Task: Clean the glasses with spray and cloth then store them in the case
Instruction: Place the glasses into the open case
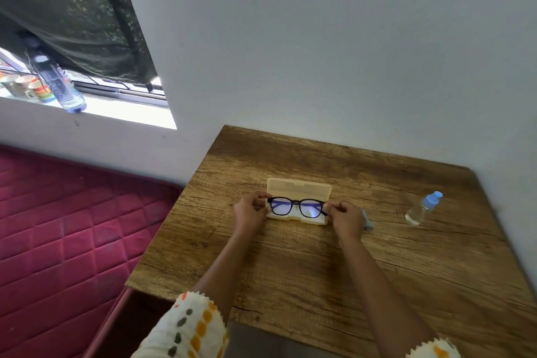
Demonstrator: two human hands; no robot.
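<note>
Nearest the camera, two white sleeves point(191, 328) dotted with orange and grey end at bare forearms that reach forward over the wooden worktop point(305, 270). The left hand point(250, 212) and the right hand point(345, 219) meet at the black-framed glasses point(297, 206), each grip pinched closed on one outer end of the frame, so the glasses span the gap between the two hands with the lenses facing up. They sit over the lower tray of the open translucent case point(299, 192); whether they rest on it cannot be told. The case lid stands up just behind them. A bit of pale blue cloth point(366, 219) shows beside the right hand. Further right, well apart, a clear spray bottle point(422, 208) with a blue cap lies on the worktop. Left of the worktop is a red quilted mattress point(64, 227).
</note>
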